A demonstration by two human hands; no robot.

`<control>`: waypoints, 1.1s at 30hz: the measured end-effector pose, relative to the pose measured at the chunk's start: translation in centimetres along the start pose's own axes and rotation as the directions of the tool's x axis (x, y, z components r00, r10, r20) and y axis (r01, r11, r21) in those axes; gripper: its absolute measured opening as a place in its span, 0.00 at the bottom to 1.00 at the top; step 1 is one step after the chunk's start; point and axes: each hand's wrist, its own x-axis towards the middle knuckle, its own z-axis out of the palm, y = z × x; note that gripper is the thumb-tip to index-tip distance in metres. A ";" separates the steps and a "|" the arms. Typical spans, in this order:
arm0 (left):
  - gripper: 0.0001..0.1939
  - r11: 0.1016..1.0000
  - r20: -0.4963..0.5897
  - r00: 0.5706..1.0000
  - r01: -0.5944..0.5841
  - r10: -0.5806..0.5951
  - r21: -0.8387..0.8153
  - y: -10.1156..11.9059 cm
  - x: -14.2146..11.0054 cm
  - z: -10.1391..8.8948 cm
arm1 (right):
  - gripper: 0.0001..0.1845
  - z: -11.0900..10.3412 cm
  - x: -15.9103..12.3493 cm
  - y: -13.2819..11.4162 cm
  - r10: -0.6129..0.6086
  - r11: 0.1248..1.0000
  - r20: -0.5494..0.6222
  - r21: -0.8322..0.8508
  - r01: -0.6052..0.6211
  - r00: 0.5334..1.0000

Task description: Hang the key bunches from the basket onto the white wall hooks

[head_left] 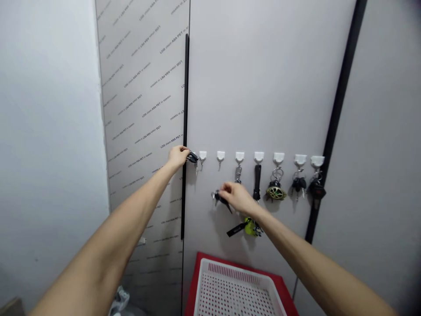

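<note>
My left hand (178, 156) pinches a bunch of keys (192, 157) with a black part, close to the leftmost white hooks. In my right hand (237, 197) is a second set of keys (222, 200) with a ring and black key heads, held below the row. Two hooks near my hands, a left one (203, 156) and another (220, 156), carry nothing. Behind my right hand hangs a keychain (238, 172) with a metal clasp, partly covered; a yellow-green charm (251, 227) and a black tag (236, 229) show beneath my wrist.
Farther right hang a black strap keychain (257, 181), a round gold-and-green keychain (275, 191), black keys (298, 185) and a dark fob (317, 189). A white perforated basket (237, 274) rests on a red surface (194, 285) below. A long black handle (186, 96) runs down the cabinet door.
</note>
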 end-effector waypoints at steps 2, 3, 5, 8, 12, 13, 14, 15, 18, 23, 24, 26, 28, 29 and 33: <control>0.05 0.999 -0.013 0.999 -0.048 0.048 -0.005 0.2 -0.3 0.1 | 0.08 0.9 -2.4 1.8 0.010 1.000 0.114 -0.016 -0.008 0.993; 0.04 0.996 0.003 0.997 -0.081 0.081 0.021 0.3 -0.4 0.0 | 0.08 1.4 -3.6 2.8 0.025 1.000 0.164 -0.022 -0.022 0.986; 0.03 0.989 0.093 0.988 -0.129 0.122 0.069 0.5 -0.6 -0.3 | 0.07 2.5 -5.7 4.7 0.063 0.998 0.243 -0.009 -0.062 0.968; 0.02 0.997 0.221 0.973 -0.060 0.071 -0.056 0.3 -1.0 -0.9 | 0.07 4.0 -8.2 7.2 0.117 0.991 0.304 0.019 -0.129 0.945; 0.04 0.881 0.291 0.955 0.183 -0.055 -0.435 -1.5 -2.2 -0.6 | 0.07 5.6 -10.3 9.3 0.157 0.978 0.401 0.063 -0.198 0.903; 0.05 0.826 0.300 0.949 0.244 -0.096 -0.508 -2.1 -2.7 -0.3 | 0.07 6.0 -10.6 9.6 0.160 0.975 0.428 0.074 -0.210 0.890; 0.06 0.768 0.302 0.942 0.298 -0.142 -0.567 -2.6 -3.1 0.1 | 0.07 6.4 -11.0 9.7 0.162 0.972 0.453 0.080 -0.220 0.877; 0.06 0.715 0.298 0.936 0.339 -0.188 -0.612 -3.0 -3.5 0.6 | 0.07 6.8 -11.3 9.9 0.164 0.970 0.478 0.081 -0.229 0.863; 0.05 0.626 0.280 0.919 0.394 -0.278 -0.673 -3.8 -4.5 1.8 | 0.08 7.9 -12.4 10.2 0.179 0.967 0.513 0.065 -0.246 0.839; 0.06 0.605 0.179 0.931 0.344 -0.318 -0.718 -3.6 -5.1 2.7 | 0.08 9.0 -13.8 10.8 0.213 0.963 0.513 0.031 -0.266 0.831; 0.08 0.609 0.147 0.936 0.322 -0.321 -0.725 -3.5 -5.2 2.7 | 0.08 9.0 -13.8 11.0 0.220 0.963 0.510 0.021 -0.268 0.832; 0.10 0.624 0.087 0.945 0.276 -0.315 -0.731 -3.3 -5.4 2.7 | 0.08 8.9 -13.9 11.1 0.234 0.963 0.503 -0.004 -0.269 0.832; 0.10 0.628 0.057 0.951 0.245 -0.304 -0.739 -3.2 -5.7 2.7 | 0.08 8.8 -13.8 11.1 0.237 0.966 0.519 -0.036 -0.256 0.821; 0.10 0.618 0.063 0.951 0.246 -0.303 -0.746 -3.2 -5.8 2.8 | 0.08 8.8 -13.8 10.9 0.232 0.969 0.539 -0.055 -0.241 0.810; 0.07 0.564 0.160 0.937 0.318 -0.312 -0.763 -3.3 -5.9 2.8 | 0.08 8.9 -12.8 9.4 0.198 0.980 0.637 -0.151 -0.131 0.745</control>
